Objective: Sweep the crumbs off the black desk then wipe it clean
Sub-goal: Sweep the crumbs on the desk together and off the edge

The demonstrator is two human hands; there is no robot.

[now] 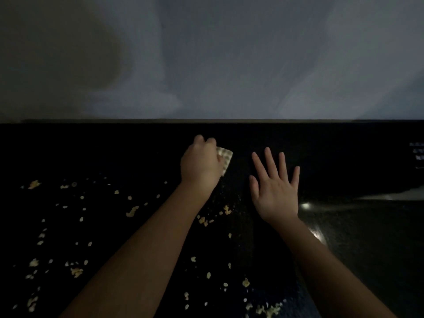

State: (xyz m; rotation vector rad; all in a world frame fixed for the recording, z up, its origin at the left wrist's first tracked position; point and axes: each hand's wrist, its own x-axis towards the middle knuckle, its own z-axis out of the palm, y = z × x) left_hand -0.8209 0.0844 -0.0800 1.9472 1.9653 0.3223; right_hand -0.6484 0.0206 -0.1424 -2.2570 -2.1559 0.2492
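The black desk (344, 161) fills the lower half of the view and runs up to a pale wall. Pale yellow crumbs (132, 211) lie scattered over its left and middle, with more near the front edge (268, 307). My left hand (200, 161) is closed around a light checked cloth (226, 157), pressed on the desk near the back edge. My right hand (276, 189) rests flat beside it, fingers spread, holding nothing. The two hands are a short gap apart.
A pale wall (229, 65) rises straight behind the desk. A dark keyboard-like object (417, 154) shows at the far right edge. Light glare (306, 205) reflects on the desk's right part.
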